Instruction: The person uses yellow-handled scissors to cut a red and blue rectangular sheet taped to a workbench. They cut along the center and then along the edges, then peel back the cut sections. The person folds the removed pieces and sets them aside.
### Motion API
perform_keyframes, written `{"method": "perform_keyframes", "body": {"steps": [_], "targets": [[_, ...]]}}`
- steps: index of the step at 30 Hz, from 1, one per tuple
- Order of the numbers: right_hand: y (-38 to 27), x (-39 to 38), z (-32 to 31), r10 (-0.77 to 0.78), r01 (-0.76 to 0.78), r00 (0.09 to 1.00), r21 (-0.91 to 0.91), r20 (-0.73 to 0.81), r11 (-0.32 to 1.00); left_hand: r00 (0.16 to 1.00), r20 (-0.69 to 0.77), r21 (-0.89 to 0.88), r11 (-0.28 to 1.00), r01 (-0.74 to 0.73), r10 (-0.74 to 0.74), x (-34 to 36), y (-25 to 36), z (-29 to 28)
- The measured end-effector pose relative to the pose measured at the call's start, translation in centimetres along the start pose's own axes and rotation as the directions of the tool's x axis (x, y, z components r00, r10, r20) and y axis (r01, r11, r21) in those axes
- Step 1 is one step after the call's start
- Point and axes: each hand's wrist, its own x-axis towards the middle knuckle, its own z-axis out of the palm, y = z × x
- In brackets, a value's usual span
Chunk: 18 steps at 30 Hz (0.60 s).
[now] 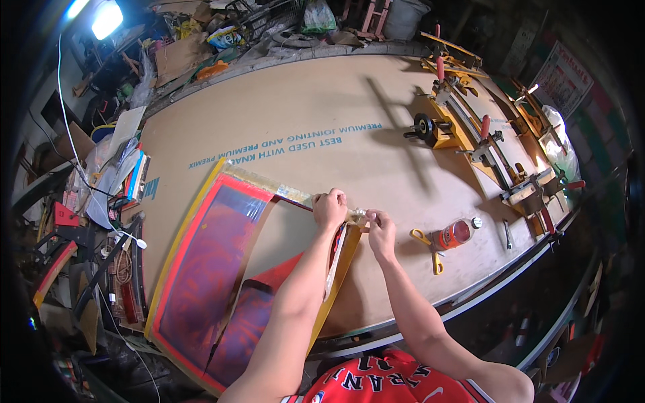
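A screen frame (160, 292) with yellow edges, a red border and purple mesh lies on the board at lower middle, its middle partly cut away or peeled. My left hand (329, 208) is closed on the frame's far edge near its right corner, where worn, clear-looking tape (295, 196) runs along it. My right hand (380, 230) pinches a crumpled strip of tape at that corner, just right of my left hand. A loose, narrow strip hangs down the frame's right side. Yellow-handled scissors (438, 263) lie right of my hands, partly under or beside a red-labelled container (449, 236).
A large tan board (282, 101) forms the work surface. Yellow clamp jigs (443, 134) with red handles stand along the right, near a wrench (507, 234). Stacked tools and scraps (121, 174) crowd the left, clutter (222, 33) lines the back, and a lamp (106, 20) shines upper left.
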Motion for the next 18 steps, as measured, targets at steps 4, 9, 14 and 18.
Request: {"method": "perform_keyframes", "body": {"steps": [4,9,14,18], "targets": [[0.5,0.7,-1.8,0.037,-0.050,0.991,0.098,0.130,0.994,0.935,0.282,-0.435,0.897,-0.076,0.216,-1.7,1.9,-2.4],[1.4,1.1,-2.9,0.077,-0.143,0.972,0.299,0.221,0.943,0.919,0.245,-0.302,0.925,-0.231,0.310,-4.4,4.5,-4.0],[1.6,0.6,-3.6,0.133,-0.262,0.950,0.485,0.284,0.834,0.968,0.133,-0.282,0.945,-0.168,0.212,-6.1,5.2,-2.6],[3.2,0.6,-4.4,0.074,-0.310,0.926,0.635,0.370,0.707,0.977,0.015,-0.338,0.920,-0.197,0.215,-7.1,5.2,-1.6]]}}
